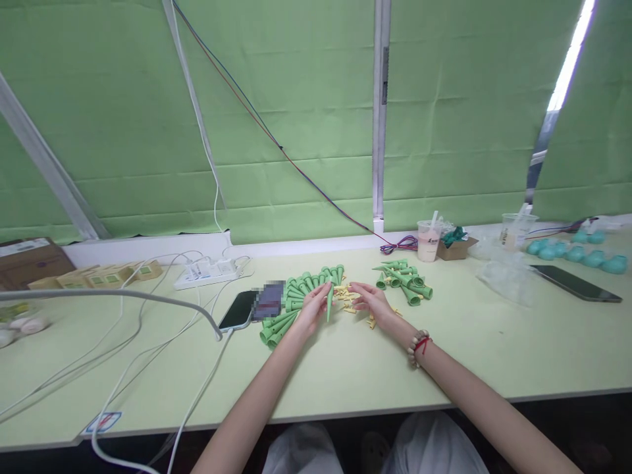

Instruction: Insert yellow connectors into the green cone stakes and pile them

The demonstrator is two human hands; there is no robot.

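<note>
Left hand (312, 309) pinched one green cone (330, 302) upright over the desk (345, 368) — right hand (374, 301) spread on the yellow pegs (348, 296), mid-assembly I'd say; next needs a peg picked.

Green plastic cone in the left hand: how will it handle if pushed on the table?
The green plastic cone in the left hand looks rigid and thin-walled, so probably light. Tapered and round, it would likely roll in an arc, not straight. Its smooth surface may slip.
</note>
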